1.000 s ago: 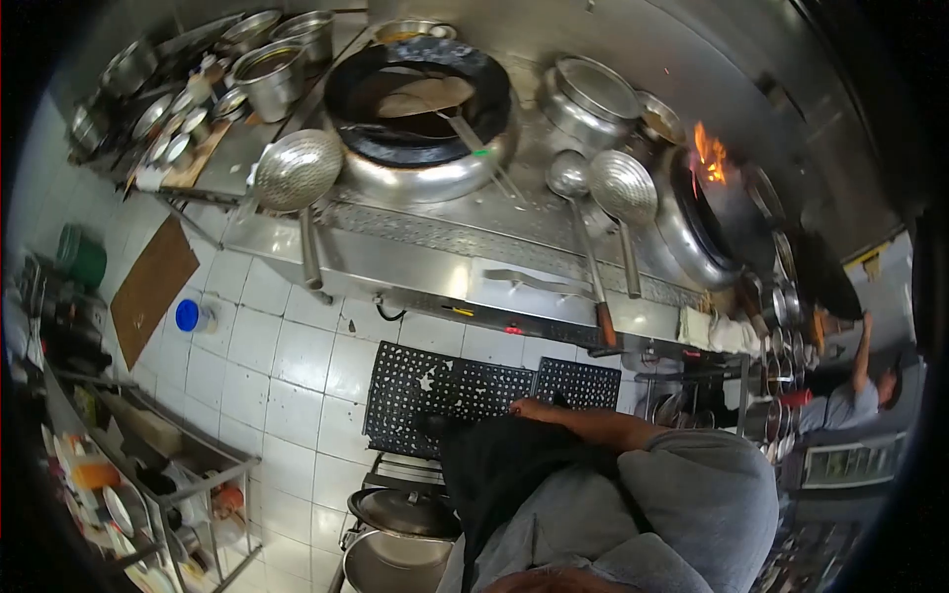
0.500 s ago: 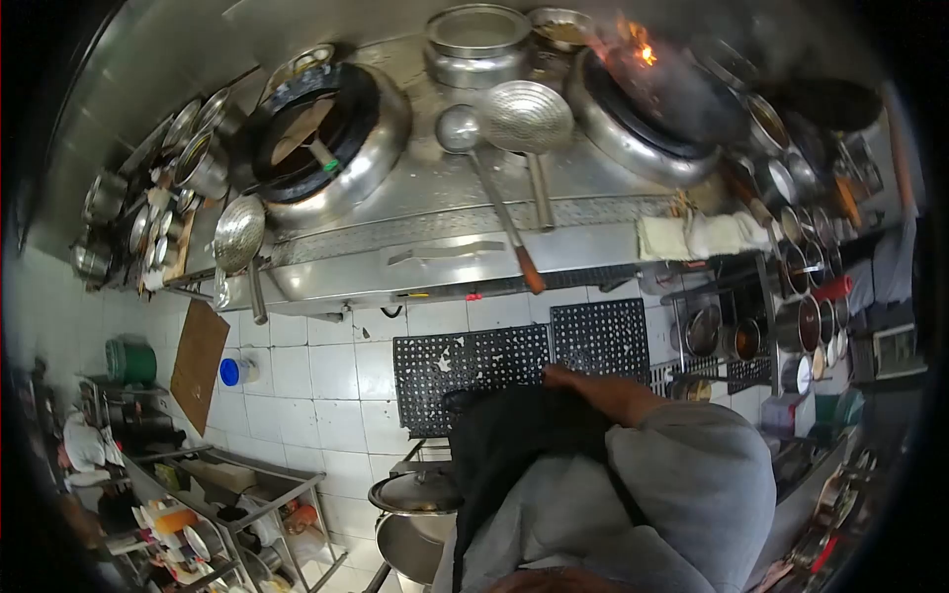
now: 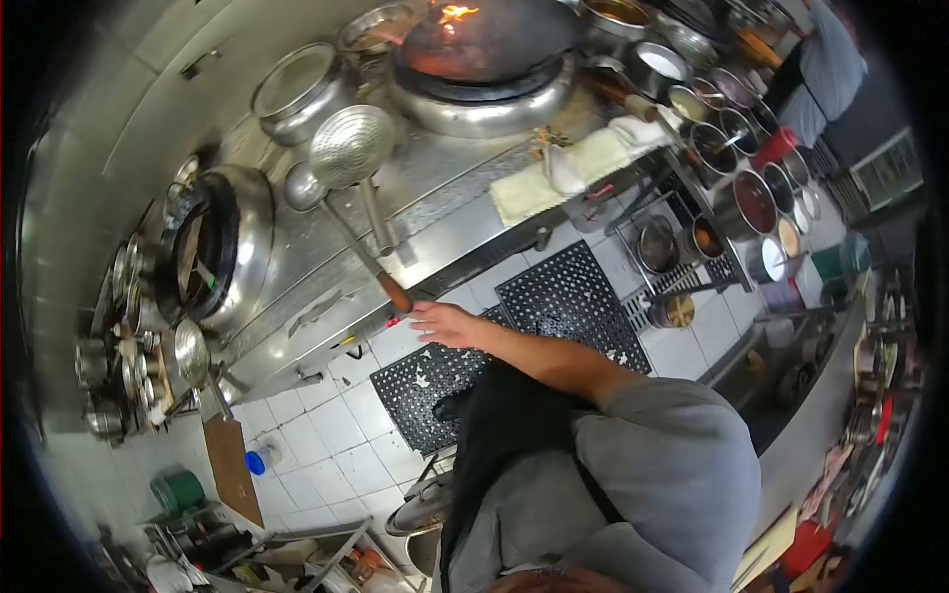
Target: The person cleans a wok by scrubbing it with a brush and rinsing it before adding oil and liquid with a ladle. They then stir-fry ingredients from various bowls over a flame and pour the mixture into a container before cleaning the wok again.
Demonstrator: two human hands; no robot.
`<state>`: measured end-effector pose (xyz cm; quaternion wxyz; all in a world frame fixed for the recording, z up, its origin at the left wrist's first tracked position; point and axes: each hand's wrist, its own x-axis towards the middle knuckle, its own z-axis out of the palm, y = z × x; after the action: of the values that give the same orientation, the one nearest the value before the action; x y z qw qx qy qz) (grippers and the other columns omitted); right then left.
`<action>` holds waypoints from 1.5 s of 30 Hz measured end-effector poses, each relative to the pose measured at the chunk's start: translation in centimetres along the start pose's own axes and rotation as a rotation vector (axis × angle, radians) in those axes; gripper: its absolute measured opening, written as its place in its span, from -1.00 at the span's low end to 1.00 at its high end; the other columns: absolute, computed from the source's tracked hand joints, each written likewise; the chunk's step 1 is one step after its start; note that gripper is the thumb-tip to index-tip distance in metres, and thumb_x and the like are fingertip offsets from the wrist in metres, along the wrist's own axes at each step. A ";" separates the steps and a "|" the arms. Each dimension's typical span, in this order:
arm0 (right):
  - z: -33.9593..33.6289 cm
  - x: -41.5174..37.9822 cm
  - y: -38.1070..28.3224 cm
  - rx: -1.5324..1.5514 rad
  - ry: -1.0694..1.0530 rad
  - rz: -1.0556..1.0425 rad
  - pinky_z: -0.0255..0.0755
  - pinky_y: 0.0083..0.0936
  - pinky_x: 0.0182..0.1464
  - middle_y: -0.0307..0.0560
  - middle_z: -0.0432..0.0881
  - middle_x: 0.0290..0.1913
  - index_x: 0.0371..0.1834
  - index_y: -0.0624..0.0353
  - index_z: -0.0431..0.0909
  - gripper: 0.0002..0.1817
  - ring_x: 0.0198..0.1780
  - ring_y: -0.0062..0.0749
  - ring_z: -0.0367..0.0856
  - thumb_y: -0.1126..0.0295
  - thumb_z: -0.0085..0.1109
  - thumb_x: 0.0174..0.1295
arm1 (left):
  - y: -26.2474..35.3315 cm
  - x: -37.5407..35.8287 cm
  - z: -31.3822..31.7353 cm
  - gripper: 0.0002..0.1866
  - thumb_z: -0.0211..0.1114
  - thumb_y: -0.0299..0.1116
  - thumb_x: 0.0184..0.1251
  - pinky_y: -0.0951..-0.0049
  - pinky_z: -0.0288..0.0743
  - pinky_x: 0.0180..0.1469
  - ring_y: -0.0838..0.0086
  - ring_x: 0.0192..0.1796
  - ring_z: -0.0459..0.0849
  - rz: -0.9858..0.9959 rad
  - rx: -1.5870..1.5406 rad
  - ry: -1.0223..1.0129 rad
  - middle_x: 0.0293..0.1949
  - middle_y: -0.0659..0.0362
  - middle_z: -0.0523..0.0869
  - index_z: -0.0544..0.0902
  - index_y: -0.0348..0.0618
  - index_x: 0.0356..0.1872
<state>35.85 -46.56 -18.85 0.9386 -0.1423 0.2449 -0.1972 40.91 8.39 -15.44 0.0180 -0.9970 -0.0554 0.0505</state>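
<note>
Ladle [image 3: 336, 212], wooden-handled, is nearly touched at frame centre by one spread hand [image 3: 445, 323]; which hand cannot be told. Flames are held in the wok [image 3: 484, 44] at the top; sauce pots [image 3: 756, 198] are filled at upper right.

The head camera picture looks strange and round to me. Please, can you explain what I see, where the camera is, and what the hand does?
The camera sits on a person's head and looks down, so its wide lens bends everything. At the bottom is the person's own grey shoulder. One hand, apparently the right, reaches out with open fingers toward the wooden handle of a ladle lying on the steel counter. It holds nothing. The other hand is not visible. A round skimmer lies beside the ladle. Flames rise from a wok at the top, and another wok sits at the left.
</note>
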 end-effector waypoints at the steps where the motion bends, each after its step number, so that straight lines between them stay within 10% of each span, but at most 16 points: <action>1: 0.7 1.3 -0.3 0.003 -0.033 0.007 0.30 0.02 0.37 -0.08 0.53 0.23 0.31 0.08 0.38 -0.53 0.38 -0.11 0.41 0.20 0.15 0.40 | 0.1 0.0 -0.1 -0.28 0.32 -0.07 0.30 -0.05 0.19 0.43 -0.16 0.42 0.32 -0.014 -0.010 -0.016 0.35 -0.34 0.37 0.42 -0.37 0.36; 9: 6.3 5.0 -1.6 0.102 -0.100 0.221 0.44 0.05 0.22 -0.06 0.64 -0.14 -0.17 0.11 0.53 -0.69 0.08 -0.01 0.63 0.09 0.25 0.33 | 4.5 1.4 0.4 -0.30 0.34 -0.12 0.30 -0.02 0.17 0.45 -0.17 0.44 0.29 -0.066 -0.471 -0.039 0.37 -0.35 0.35 0.42 -0.39 0.35; 15: 10.6 7.4 -7.5 -0.070 -0.074 0.250 0.60 -0.05 -0.09 -0.06 0.66 -0.18 -0.26 0.16 0.59 -0.33 -0.19 -0.14 0.69 -0.34 0.04 0.32 | 14.6 4.4 -2.2 -0.37 0.32 -0.25 0.29 0.10 0.36 0.27 -0.14 0.29 0.48 0.236 -0.526 -0.379 0.24 -0.36 0.51 0.44 -0.43 0.31; 23: 16.9 13.4 -10.3 0.229 -0.079 0.261 0.60 -0.18 -0.11 0.01 0.69 -0.09 0.05 0.28 0.56 -0.33 -0.20 -0.26 0.68 -0.22 0.05 0.38 | 28.2 16.1 -5.6 -0.49 0.31 -0.28 0.30 0.18 0.61 0.04 0.02 -0.01 0.76 0.561 -0.668 -0.606 -0.07 -0.31 0.72 0.56 -0.49 0.16; 27: 17.9 17.1 -11.3 0.323 -0.187 0.222 0.32 -0.64 -0.56 -0.26 0.55 -0.32 0.17 0.18 0.50 -0.62 -0.53 -0.68 0.40 0.16 0.14 0.45 | 37.5 20.6 -9.6 -0.73 0.29 -0.32 0.39 0.32 0.61 -0.09 0.17 -0.14 0.78 0.781 -0.825 -0.697 -0.18 -0.11 0.78 0.69 -0.32 -0.05; 34: 23.6 12.7 -14.9 -0.217 0.062 -0.029 0.17 -0.67 -0.70 -0.33 0.41 -0.47 0.03 0.17 0.45 -0.79 -0.63 -0.71 0.31 0.47 0.13 0.37 | 53.6 17.9 -9.5 -0.77 0.27 -0.33 0.47 0.51 0.55 -0.15 0.50 -0.25 0.69 1.043 -1.188 -1.015 -0.18 0.10 0.74 0.65 -0.32 -0.05; 45: 32.6 19.7 -29.9 -1.060 0.414 -0.565 0.32 -0.45 -0.70 -0.16 0.41 -0.63 -0.28 0.26 0.43 -0.92 -0.67 -0.49 0.43 0.48 0.07 0.24 | 67.6 11.0 -11.5 0.02 0.34 -0.03 0.41 0.35 0.57 -0.04 0.34 -0.09 0.63 0.403 -1.254 -1.709 -0.01 0.02 0.64 -0.16 -0.31 0.58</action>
<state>59.44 -76.03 11.48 0.5856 -0.6057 0.4387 -0.3126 60.32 -57.89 -7.88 -0.5491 -0.4542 0.0995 0.6945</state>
